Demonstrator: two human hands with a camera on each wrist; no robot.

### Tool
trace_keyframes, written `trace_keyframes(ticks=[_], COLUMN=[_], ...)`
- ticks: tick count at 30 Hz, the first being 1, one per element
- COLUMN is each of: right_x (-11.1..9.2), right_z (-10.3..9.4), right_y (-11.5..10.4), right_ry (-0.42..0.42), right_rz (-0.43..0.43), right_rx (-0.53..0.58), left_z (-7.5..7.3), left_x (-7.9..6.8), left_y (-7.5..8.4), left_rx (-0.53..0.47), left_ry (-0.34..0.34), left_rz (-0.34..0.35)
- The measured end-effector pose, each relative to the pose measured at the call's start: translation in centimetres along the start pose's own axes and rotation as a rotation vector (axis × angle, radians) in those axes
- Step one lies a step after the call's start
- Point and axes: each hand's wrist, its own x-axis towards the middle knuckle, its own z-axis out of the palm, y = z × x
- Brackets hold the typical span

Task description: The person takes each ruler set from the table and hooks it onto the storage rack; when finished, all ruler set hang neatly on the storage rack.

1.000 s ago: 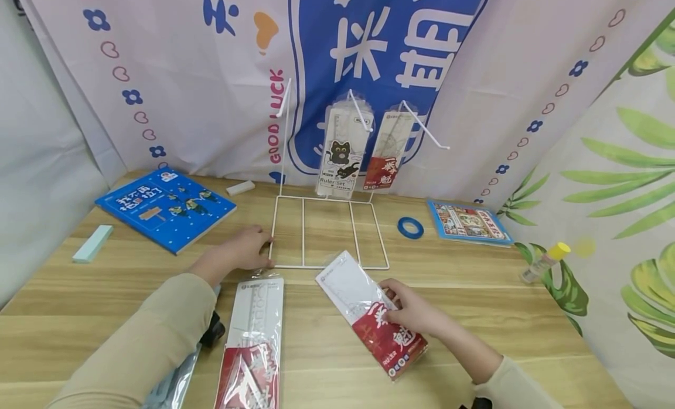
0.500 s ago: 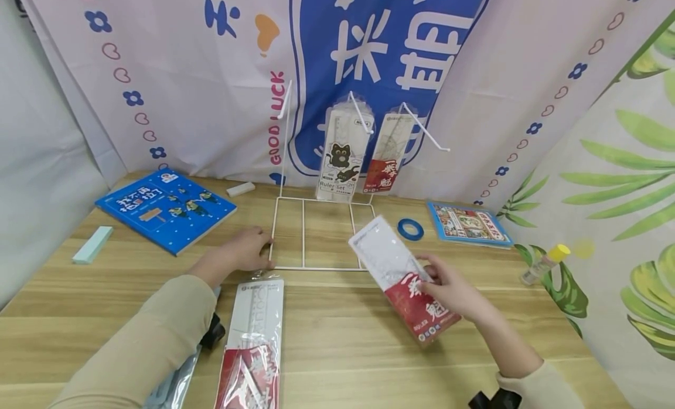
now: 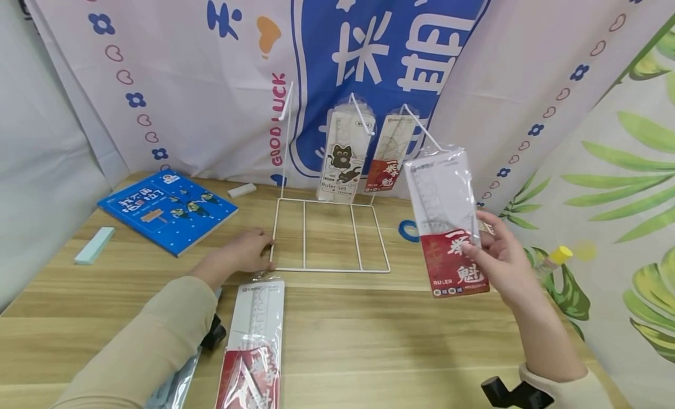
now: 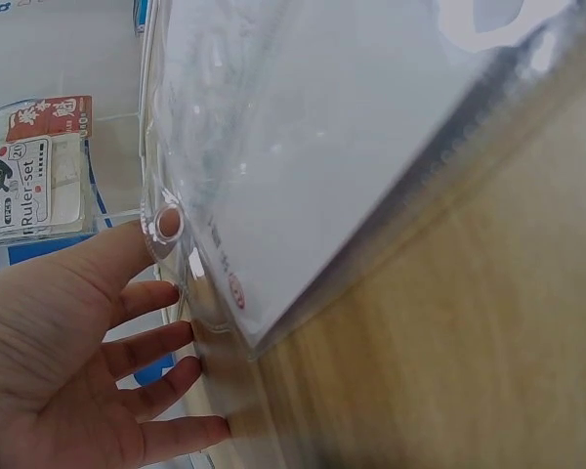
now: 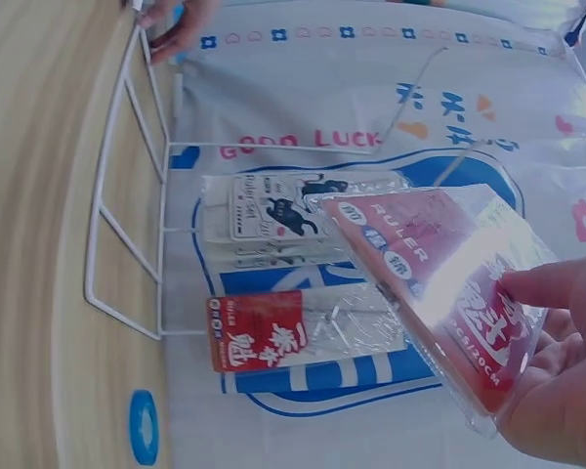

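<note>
My right hand pinches a packaged ruler set, white above and red below, by its right side, raised over the table's right part. In the right wrist view, my thumb lies on the red face of this pack. My left hand rests on the table with its fingertips at the left side of the white wire rack; in the left wrist view the fingers are extended. One cat-print ruler set hangs on the middle hook, and a red-and-white one on the right hook.
Another red-and-white ruler set lies in front of my left hand. A blue book, a white block and a pale green block lie left. Blue tape and a yellow-capped glue stick are at right.
My right hand has lifted the ruler set from the table's front middle, up and to the right, turning it more upright. My left hand stays at the rack.
</note>
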Motion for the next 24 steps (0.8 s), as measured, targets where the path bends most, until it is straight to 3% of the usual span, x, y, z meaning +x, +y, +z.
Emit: trace_keyframes(ticks=[6, 15, 24], right_x=[-0.4, -0.4, 0.9], right_z=[-1.0, -1.6, -1.3], right_y=[-0.5, 0.5, 1.8], right_ry=[0.048, 0.070, 0.069], right_rz=[0.012, 0.054, 0.100], right_rx=[0.017, 0.029, -0.047], left_z=[0.1, 0.0, 0.0], left_x=[0.1, 0.1, 0.1], left_y=[0.0, 0.1, 0.0], left_rx=[-0.010, -0.013, -0.024], left_ry=[-0.002, -0.003, -0.015], left_rz=[-0.007, -0.013, -0.025])
